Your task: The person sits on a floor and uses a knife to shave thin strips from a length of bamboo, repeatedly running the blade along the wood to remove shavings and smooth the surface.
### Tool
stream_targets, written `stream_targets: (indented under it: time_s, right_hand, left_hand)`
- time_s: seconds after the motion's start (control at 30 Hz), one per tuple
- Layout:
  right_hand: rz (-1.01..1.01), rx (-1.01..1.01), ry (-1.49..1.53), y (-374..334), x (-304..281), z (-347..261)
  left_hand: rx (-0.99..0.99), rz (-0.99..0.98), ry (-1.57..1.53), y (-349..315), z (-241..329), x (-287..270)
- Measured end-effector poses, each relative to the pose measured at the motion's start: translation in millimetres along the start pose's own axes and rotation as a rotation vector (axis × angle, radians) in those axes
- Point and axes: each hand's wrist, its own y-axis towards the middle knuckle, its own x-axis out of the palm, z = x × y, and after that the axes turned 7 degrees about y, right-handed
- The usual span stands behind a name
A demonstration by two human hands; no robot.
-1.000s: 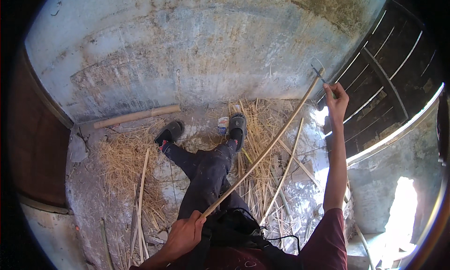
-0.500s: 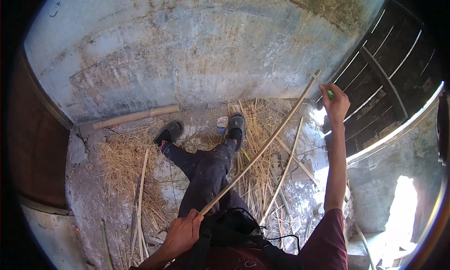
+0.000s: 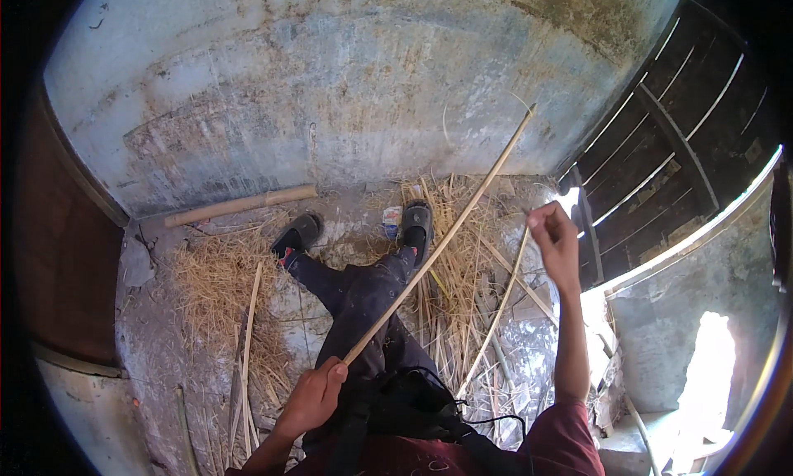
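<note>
On my feed, L hand (image 3: 315, 397) has fingers clenched round the long stick (image 3: 450, 233), slanting across the trousers (image 3: 363, 290). R hand (image 3: 555, 236), right of the trousers, has fingers pinched on a small knife (image 3: 526, 211), mostly hidden.

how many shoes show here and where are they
2: one shoe near the right end of the thick pole, the other shoe farther right, left of the long strip in the left hand; no more show.

Rough workshop: stained wall (image 3: 330, 79), pale shavings (image 3: 216, 290) and strips (image 3: 250, 331) underfoot.
</note>
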Motion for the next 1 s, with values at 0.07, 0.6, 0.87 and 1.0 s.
stream_targets:
  time_s: [0.07,0.6,0.87,1.0]
  right_hand:
    - [-0.026,0.031,-0.020,-24.2,20.8,-18.7]
    - [-0.245,-0.465,-0.172,-104.3,111.7,-64.7]
    - [-0.208,-0.481,-0.181,-108.7,120.3,-61.8]
    - [-0.212,-0.511,-0.171,-108.9,120.3,-57.8]
  left_hand:
    - [-0.004,-0.020,-0.074,3.3,0.4,-0.3]
    - [-0.007,-0.236,-0.498,47.6,41.1,13.8]
    - [-0.011,-0.268,-0.591,51.1,44.3,17.0]
    - [0.051,-0.237,-0.500,49.1,42.8,19.2]
